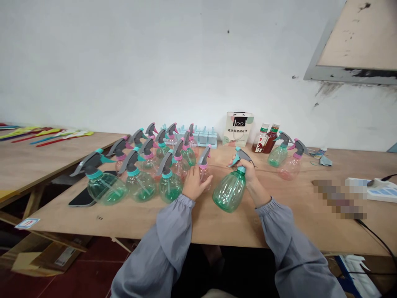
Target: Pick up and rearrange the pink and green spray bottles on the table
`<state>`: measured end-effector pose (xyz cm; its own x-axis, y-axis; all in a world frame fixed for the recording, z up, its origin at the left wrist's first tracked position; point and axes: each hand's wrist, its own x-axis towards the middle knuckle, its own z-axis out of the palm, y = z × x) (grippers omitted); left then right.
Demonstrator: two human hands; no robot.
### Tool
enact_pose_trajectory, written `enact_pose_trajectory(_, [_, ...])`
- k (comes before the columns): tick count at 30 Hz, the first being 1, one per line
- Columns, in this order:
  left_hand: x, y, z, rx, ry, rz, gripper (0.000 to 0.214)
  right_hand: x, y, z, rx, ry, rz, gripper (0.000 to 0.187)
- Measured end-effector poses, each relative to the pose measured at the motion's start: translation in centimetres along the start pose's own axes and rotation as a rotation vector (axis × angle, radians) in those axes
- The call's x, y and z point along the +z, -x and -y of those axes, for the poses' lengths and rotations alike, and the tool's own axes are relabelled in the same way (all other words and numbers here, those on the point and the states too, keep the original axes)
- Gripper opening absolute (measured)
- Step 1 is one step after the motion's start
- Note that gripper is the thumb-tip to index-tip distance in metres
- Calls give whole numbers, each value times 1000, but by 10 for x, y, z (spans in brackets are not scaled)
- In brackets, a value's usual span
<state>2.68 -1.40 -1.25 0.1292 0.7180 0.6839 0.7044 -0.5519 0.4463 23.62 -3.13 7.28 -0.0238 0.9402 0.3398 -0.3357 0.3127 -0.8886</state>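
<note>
My right hand [248, 171] grips the neck of a green spray bottle [230, 190] with a teal collar and grey trigger, tilted above the wooden table [217, 223]. Around a pink spray bottle [204, 170] with a pink collar, standing upright on the table, my left hand [194, 182] is wrapped. To the left of that bottle stands a group of several green and pink spray bottles [139, 169] in rows.
Two more spray bottles [287, 157] stand at the back right beside two brown drink bottles [266, 139] and a small paper bag [237, 129]. A black phone [82, 198] lies at the left. A power strip [380, 188] with cable sits at the right. A second table [27, 161] holds coloured strips.
</note>
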Motion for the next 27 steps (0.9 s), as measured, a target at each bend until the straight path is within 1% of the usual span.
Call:
enact_pose_trajectory(3, [1,0,1,1,-3,-20,56,0,0,-1,-4,0,-26,12])
enact_pose_trajectory(7, [2,0,1,20,-17,-33,57,1,0,-2,0,-70,30,22])
enact_pose_trajectory(9, [2,0,2,38,-23,-27,55,-1,-2,-3,-12,-93,29,24])
enact_pose_trajectory(13, [3,1,3,47,-29,-30,54,-8,-3,-5,-40,-76,-27,13])
enact_pose_trajectory(15, [3,1,3,42,-28,-29,54,-9,-2,-4,-28,-65,-29,12])
enact_pose_trajectory(18, [2,0,2,33,-25,-20,54,-5,1,-2,12,-65,12,21])
enact_pose_trajectory(21, [1,0,2,32,-26,-20,54,0,2,-1,4,-35,25,25])
enact_pose_trajectory(23, [2,0,3,39,-24,-28,54,-1,1,-2,-17,-35,-4,23])
enact_pose_trajectory(27, [3,1,4,48,-16,-36,52,-8,-1,-4,-56,-36,-67,10])
